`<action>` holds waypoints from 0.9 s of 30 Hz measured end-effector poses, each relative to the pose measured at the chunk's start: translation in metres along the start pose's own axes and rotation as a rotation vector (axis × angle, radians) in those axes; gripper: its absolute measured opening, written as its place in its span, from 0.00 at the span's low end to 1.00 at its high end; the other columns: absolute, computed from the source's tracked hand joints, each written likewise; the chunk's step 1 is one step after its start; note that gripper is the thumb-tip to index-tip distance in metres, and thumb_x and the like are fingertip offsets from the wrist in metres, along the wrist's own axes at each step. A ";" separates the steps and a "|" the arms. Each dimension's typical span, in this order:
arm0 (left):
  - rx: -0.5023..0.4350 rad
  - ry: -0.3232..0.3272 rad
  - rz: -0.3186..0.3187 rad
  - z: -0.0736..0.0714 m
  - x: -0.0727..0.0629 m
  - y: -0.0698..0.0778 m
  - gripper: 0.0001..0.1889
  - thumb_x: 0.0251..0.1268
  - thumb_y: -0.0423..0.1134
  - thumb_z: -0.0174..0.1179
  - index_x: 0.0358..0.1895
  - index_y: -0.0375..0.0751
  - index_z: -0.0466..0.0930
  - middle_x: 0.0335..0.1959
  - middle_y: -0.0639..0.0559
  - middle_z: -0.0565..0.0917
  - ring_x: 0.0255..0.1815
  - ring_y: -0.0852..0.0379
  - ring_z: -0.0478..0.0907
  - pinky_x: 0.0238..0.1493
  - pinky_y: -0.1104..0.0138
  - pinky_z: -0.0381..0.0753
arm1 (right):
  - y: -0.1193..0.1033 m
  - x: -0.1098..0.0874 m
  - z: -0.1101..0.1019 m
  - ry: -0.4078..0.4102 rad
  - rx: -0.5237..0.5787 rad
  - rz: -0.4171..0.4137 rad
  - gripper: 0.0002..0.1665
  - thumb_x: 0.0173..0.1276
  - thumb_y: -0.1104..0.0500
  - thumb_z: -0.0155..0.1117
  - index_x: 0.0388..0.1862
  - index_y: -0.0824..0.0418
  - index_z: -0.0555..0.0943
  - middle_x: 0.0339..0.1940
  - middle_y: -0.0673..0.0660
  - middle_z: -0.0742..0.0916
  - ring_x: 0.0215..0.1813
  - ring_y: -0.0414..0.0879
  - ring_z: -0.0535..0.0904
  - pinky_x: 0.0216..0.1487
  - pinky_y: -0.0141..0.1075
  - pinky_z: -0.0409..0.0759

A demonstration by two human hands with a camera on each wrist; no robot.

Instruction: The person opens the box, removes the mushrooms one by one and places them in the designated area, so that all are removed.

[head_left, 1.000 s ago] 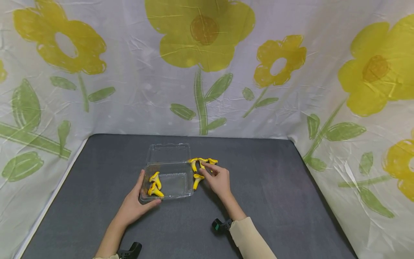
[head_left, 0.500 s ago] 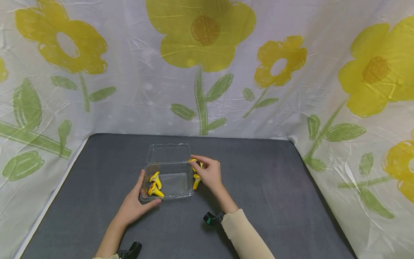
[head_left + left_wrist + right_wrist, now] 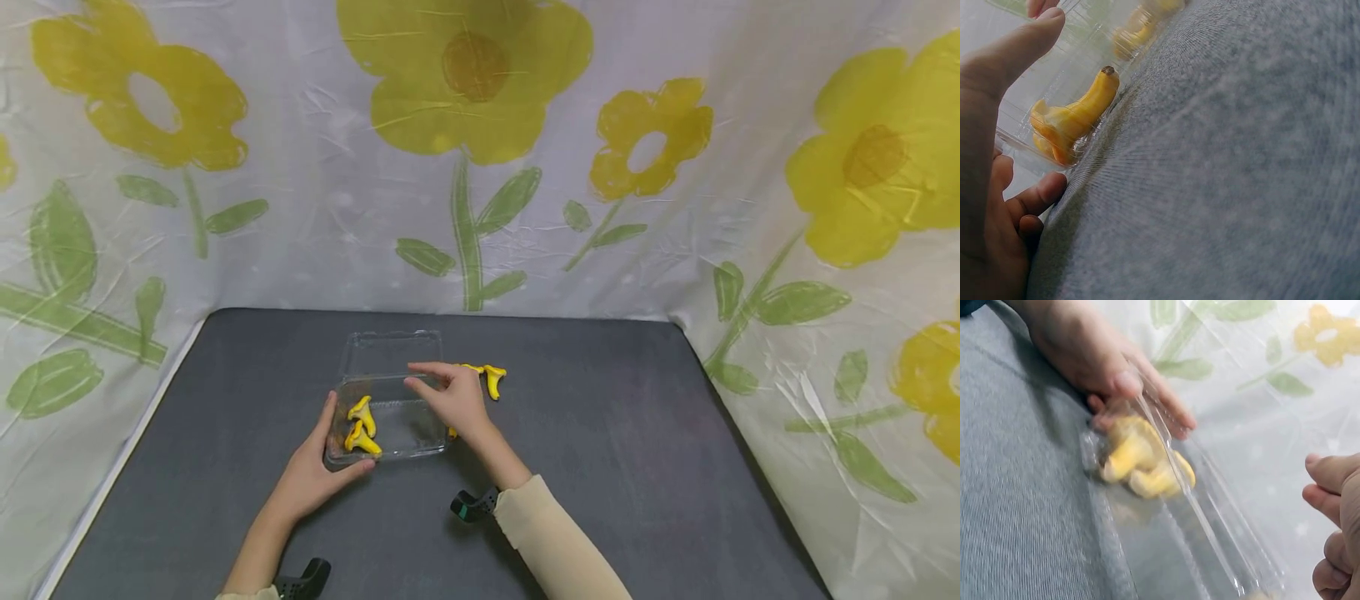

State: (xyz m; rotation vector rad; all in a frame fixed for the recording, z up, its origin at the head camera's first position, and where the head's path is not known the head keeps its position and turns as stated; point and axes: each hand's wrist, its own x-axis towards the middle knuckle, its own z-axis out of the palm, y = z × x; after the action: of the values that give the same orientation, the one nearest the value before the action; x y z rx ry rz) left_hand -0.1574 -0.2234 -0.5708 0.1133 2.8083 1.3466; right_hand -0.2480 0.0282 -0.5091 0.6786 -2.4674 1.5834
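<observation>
My left hand grips the left end of a clear plastic clamshell box, thumb along its front side. Two yellow chanterelle mushrooms lie in the box's left half. In the left wrist view, one chanterelle shows through the clear wall near the thumb. Above the box's back right part hovers my right hand, thumb and forefinger apart with nothing seen between them. The right wrist view also shows these fingertips without anything between them. The box's lid stands opened toward the back.
More yellow chanterelles lie right of the box, partly behind my right hand. One more chanterelle peeks out by the box's right wall. The dark grey table is enclosed by a flower-print curtain.
My right hand has moved left from over the chanterelles beside the box to above the box, uncovering the rightmost ones. My left hand and the box have stayed put.
</observation>
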 end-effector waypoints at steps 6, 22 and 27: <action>0.004 0.010 0.021 0.002 0.005 0.001 0.67 0.62 0.60 0.76 0.89 0.51 0.30 0.62 0.31 0.77 0.58 0.33 0.77 0.54 0.40 0.77 | -0.009 0.005 0.005 -0.026 -0.019 0.004 0.17 0.74 0.54 0.75 0.58 0.57 0.91 0.08 0.50 0.71 0.11 0.33 0.50 0.16 0.30 0.57; -0.001 0.010 0.010 -0.001 0.005 0.004 0.66 0.63 0.58 0.76 0.89 0.49 0.31 0.53 0.35 0.79 0.50 0.41 0.77 0.52 0.45 0.75 | -0.015 0.010 0.024 -0.101 -0.036 0.012 0.19 0.74 0.53 0.74 0.58 0.60 0.90 0.17 0.56 0.83 0.10 0.35 0.52 0.15 0.29 0.57; 0.000 -0.001 -0.004 -0.002 0.000 0.001 0.67 0.62 0.59 0.76 0.89 0.50 0.30 0.75 0.32 0.70 0.69 0.30 0.72 0.62 0.34 0.74 | -0.014 0.005 0.033 -0.118 -0.016 0.031 0.18 0.74 0.53 0.74 0.58 0.59 0.91 0.30 0.59 0.91 0.10 0.34 0.52 0.15 0.29 0.57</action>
State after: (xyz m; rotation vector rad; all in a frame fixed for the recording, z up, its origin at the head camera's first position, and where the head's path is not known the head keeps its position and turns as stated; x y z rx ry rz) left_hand -0.1574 -0.2245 -0.5686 0.1088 2.8059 1.3457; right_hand -0.2425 -0.0074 -0.5099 0.7551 -2.5834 1.5757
